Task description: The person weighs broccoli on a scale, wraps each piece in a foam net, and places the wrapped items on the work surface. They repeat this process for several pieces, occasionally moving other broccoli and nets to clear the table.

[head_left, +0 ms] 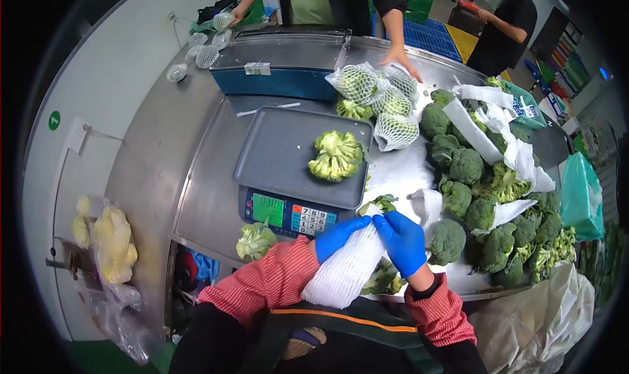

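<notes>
Blue gloves on both sides. Left hand (pixel 341 235) and right hand (pixel 401 242) each have the grip closed on the mouth of a white foam net sleeve (pixel 344 272), fingertips pinching its top edge, hands nearly touching. Broccoli head (pixel 380 204) pokes out of the sleeve mouth just above my fingers; the rest of it is hidden inside. Sleeve slants down toward my chest, across the near edge of the steel tabletop (pixel 203 197).

Around it:
- Digital scale (pixel 288 213) ahead-left, keypad just beside my left knuckles. One bare broccoli crown (pixel 336 155) lies on its tray.
- Small pale broccoli piece (pixel 254 241) sits left of my left wrist, by the scale's front corner.
- More broccoli (pixel 385 279) lies under the sleeve at the tabletop edge.
- Loose broccoli pile (pixel 485 204) crowds the right, nearest head just beside my right hand, spare white sleeves (pixel 488 135) draped across it.
- Netted heads (pixel 380 102) are stacked beyond the scale, against a blue-sided box (pixel 282 69).
- Co-worker's hand (pixel 400 59) rests on the tabletop past those. Second person (pixel 504 27) stands far right.

Room:
- Narrow strip of bare steel between scale and pile runs straight ahead from my hands.
- Left of the scale is bare steel out to the tabletop's rim.
- Near edge is right under my wrists.
- Green bag (pixel 580 197) hangs off the right end. Clear bag of yellowish produce (pixel 111 243) hangs low left, well apart.
</notes>
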### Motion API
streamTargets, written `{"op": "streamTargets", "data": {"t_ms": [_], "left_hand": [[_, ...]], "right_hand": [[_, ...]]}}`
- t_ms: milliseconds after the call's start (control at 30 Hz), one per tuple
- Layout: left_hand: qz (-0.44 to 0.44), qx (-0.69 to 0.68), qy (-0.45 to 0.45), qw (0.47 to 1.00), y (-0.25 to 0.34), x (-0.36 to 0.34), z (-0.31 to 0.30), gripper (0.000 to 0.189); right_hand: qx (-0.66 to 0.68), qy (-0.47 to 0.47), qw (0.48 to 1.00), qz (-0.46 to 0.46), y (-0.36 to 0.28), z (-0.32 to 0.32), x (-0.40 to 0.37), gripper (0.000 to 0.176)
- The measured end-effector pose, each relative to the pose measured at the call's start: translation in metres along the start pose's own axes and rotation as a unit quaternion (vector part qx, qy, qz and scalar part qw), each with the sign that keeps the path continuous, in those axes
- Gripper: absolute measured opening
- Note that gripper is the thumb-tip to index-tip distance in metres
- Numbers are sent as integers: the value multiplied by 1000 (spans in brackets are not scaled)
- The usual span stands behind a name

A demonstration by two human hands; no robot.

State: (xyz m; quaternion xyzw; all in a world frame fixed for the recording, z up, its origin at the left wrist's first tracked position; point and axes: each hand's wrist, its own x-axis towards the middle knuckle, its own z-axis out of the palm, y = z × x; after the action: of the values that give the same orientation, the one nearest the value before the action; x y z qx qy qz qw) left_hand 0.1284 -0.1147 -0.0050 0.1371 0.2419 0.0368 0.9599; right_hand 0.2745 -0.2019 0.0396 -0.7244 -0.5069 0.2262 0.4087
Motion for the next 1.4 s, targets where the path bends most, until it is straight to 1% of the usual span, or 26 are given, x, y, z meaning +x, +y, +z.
{"op": "streamTargets", "data": {"t_ms": [33,133,167,267,300,333,400,433,533,567,667,700,733,800,900,933,967,1000,1033,1100,1133,1167,1267,1300,1333,1400], "left_hand": [[5,-14,-5,1000,-9,9,-8,39],[42,122,62,990,-35,39,-61,38],[46,111,60,991,-38,36,-62,38],[71,110,87,988,-41,26,-53,36],[110,186,126,968,-35,15,-41,33],[118,151,98,977,-30,10,-44,31],[129,82,36,988,-16,-4,-38,28],[124,69,58,988,-13,-13,-27,28],[115,-3,102,988,-12,-21,-27,28],[113,8,77,991,-8,-30,-29,28],[193,105,104,970,-11,-26,-48,29],[238,260,139,925,-4,-37,-37,28],[248,272,150,918,-3,-42,-31,25],[211,197,147,946,0,-49,-23,24],[211,176,140,951,2,-52,-25,26],[216,167,147,951,0,-48,-30,27],[221,158,153,950,-2,-42,-38,28],[224,148,160,950,0,-43,-37,28],[200,150,179,951,1,-46,-34,29],[293,307,198,884,-5,-43,-44,30],[302,333,204,870,-5,-43,-47,31],[311,359,210,854,-3,-44,-46,31],[303,225,191,906,0,-54,-35,32],[274,217,187,918,5,-64,-24,32],[276,164,157,934,7,-70,-11,31],[270,174,143,936,8,-69,-18,30]], "right_hand": [[-71,56,994,-68,4,3,-4,15],[-365,33,920,-139,3,-10,-3,14],[-362,57,914,-175,5,-9,-3,13],[-174,42,969,-170,5,0,-2,13],[-39,21,994,-103,1,6,-3,14],[25,-37,999,-28,10,13,-7,17],[268,-136,943,142,13,27,-7,18],[308,-136,929,153,8,30,-6,16],[205,-122,966,101,8,44,-5,10],[181,-127,969,110,3,46,-3,14],[256,-145,947,131,-13,46,4,23],[301,-176,924,157,-10,46,5,23],[304,-187,921,158,-11,45,4,21],[308,-204,916,155,-15,45,4,20],[298,-182,928,130,-16,52,6,16],[168,-117,979,-1,-20,50,10,15],[32,-45,990,-132,-33,44,14,14],[-105,28,961,-256,-45,39,16,13],[-93,50,956,-273,-54,38,14,8],[-11,-22,980,-198,-71,41,1,9],[30,-57,985,-159,-74,43,-6,10],[93,-119,986,-69,-73,47,-11,11],[309,-120,922,199,-75,50,0,16],[276,-60,949,140,-62,59,6,22],[166,-6,985,45,-45,64,9,29],[112,-135,983,48,-17,70,12,35]]}}
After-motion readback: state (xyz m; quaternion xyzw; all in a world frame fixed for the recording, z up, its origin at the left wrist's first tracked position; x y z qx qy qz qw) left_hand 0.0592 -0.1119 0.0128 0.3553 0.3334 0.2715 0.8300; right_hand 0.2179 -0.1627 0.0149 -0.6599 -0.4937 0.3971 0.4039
